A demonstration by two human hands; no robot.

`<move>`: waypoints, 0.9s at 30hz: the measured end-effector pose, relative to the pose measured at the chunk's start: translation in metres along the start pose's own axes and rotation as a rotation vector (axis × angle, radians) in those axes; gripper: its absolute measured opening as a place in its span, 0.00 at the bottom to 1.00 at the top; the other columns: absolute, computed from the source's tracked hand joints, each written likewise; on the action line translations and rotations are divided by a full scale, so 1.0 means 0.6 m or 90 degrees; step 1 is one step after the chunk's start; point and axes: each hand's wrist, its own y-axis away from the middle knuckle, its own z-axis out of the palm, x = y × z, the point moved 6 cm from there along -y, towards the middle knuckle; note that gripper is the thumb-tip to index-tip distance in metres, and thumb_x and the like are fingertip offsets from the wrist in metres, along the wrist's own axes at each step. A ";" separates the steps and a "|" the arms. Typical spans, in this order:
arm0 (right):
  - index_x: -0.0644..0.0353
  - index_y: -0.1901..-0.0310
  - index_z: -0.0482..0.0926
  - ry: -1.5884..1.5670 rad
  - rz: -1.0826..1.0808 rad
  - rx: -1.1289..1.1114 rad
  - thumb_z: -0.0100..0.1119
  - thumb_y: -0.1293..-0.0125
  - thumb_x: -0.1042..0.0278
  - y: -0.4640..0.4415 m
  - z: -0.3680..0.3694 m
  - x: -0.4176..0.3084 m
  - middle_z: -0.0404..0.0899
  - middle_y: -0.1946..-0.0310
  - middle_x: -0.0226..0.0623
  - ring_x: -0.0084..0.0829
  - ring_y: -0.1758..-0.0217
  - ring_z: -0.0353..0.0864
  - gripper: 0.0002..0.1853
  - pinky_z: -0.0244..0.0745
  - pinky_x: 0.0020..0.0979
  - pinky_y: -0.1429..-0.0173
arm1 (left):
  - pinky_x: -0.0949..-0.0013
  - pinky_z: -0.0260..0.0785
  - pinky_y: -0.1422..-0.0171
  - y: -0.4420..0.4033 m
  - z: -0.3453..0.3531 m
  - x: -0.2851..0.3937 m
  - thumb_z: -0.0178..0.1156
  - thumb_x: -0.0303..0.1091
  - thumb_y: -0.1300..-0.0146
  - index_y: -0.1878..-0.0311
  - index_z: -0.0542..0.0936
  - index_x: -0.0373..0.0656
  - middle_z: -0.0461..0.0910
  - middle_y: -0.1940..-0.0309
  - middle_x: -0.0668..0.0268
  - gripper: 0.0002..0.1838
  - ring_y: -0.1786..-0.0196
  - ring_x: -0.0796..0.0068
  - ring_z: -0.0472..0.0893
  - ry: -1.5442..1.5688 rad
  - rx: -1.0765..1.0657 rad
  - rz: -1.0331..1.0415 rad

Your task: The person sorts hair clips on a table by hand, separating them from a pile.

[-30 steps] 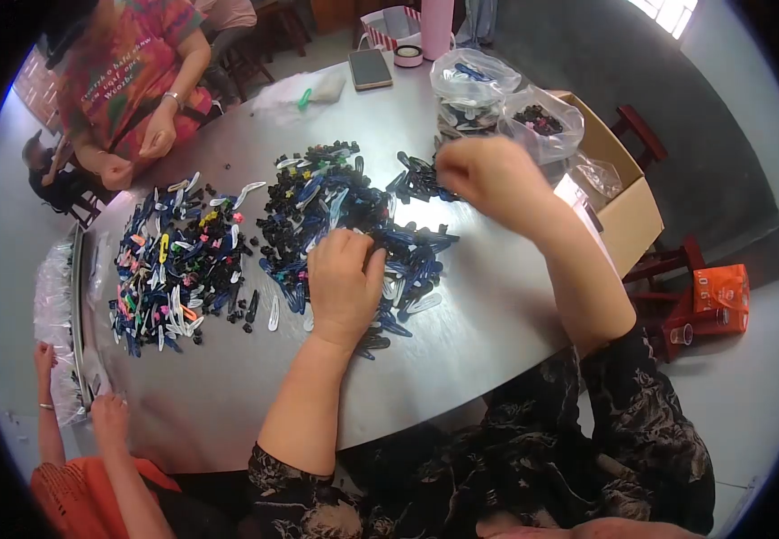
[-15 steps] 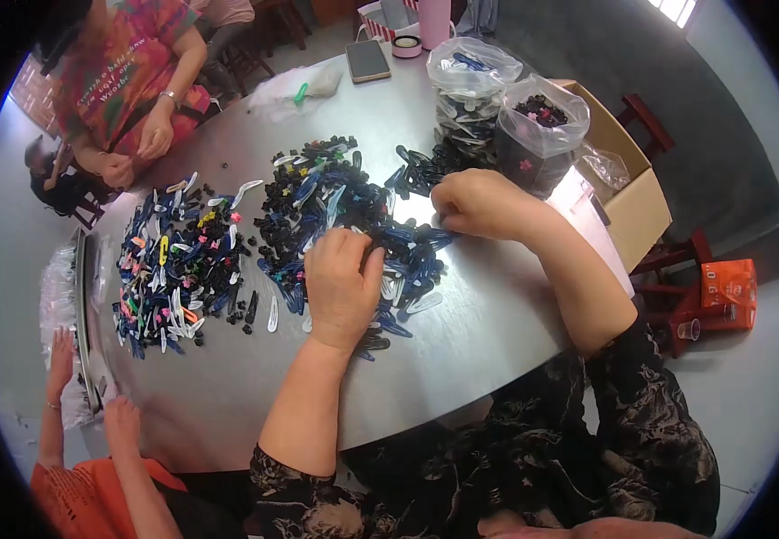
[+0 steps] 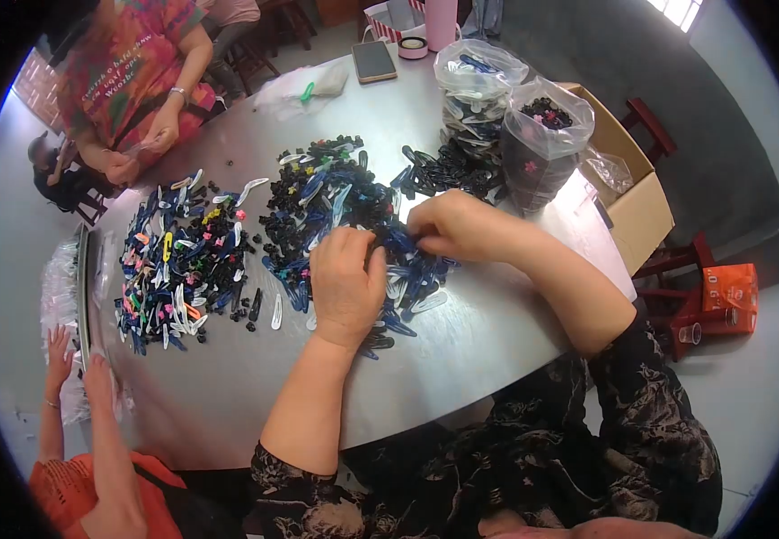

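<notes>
A mixed pile of snap hair clips and small black flower-like claw clips (image 3: 336,193) lies in front of me on the metal table. My left hand (image 3: 345,283) rests at the pile's near edge, its fingers curled and its thumb beside them; what they hold, if anything, is hidden. Over the right side of the same pile, my right hand (image 3: 448,225) has its fingers bent down into the blue clips (image 3: 416,274). Its fingertips are partly hidden among them. Just beyond that hand is a heap of black snap clips (image 3: 452,166).
A second mixed clip pile (image 3: 178,269) lies to the left. Clear bags of snap clips (image 3: 475,103) and black claw clips (image 3: 542,153) stand by a cardboard box (image 3: 637,180). A phone (image 3: 373,62) lies at the back. Co-workers sit across and at left.
My right hand has moved left and down, from near the black heap into the blue clips. The left hand has barely moved. The co-worker's hands at lower left have shifted up.
</notes>
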 end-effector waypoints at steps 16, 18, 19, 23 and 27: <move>0.55 0.57 0.84 0.209 -0.108 0.249 0.68 0.41 0.73 -0.047 -0.006 0.039 0.79 0.59 0.39 0.46 0.58 0.84 0.10 0.79 0.42 0.53 | 0.54 0.70 0.49 0.000 0.000 0.000 0.62 0.23 0.40 0.53 0.80 0.39 0.80 0.59 0.56 0.11 0.55 0.51 0.80 0.003 0.012 0.004; 0.55 0.58 0.84 0.216 -0.134 0.242 0.68 0.40 0.72 -0.048 -0.008 0.037 0.79 0.59 0.39 0.46 0.58 0.84 0.08 0.80 0.42 0.54 | 0.54 0.70 0.49 0.000 0.002 -0.001 0.62 0.23 0.40 0.52 0.80 0.39 0.80 0.59 0.56 0.11 0.55 0.51 0.80 -0.002 0.006 0.004; 0.56 0.59 0.83 0.230 -0.169 0.248 0.67 0.39 0.72 -0.048 -0.009 0.033 0.79 0.59 0.39 0.46 0.59 0.83 0.07 0.79 0.41 0.54 | 0.54 0.70 0.49 0.000 0.003 -0.001 0.62 0.23 0.40 0.52 0.81 0.39 0.80 0.59 0.56 0.12 0.55 0.51 0.80 -0.008 0.002 0.002; 0.60 0.61 0.81 0.134 -0.200 0.321 0.65 0.34 0.70 -0.038 -0.030 0.023 0.78 0.65 0.40 0.43 0.63 0.82 0.04 0.78 0.38 0.56 | 0.54 0.70 0.48 0.001 0.001 0.000 0.62 0.24 0.40 0.52 0.81 0.39 0.81 0.59 0.56 0.12 0.54 0.51 0.80 -0.011 0.001 0.001; 0.63 0.61 0.78 -0.038 -0.065 0.259 0.65 0.31 0.71 -0.032 -0.047 0.051 0.77 0.75 0.36 0.28 0.69 0.76 0.06 0.73 0.31 0.59 | 0.53 0.67 0.47 0.000 0.001 0.000 0.62 0.26 0.39 0.54 0.81 0.40 0.78 0.59 0.59 0.10 0.53 0.53 0.78 0.000 0.001 -0.001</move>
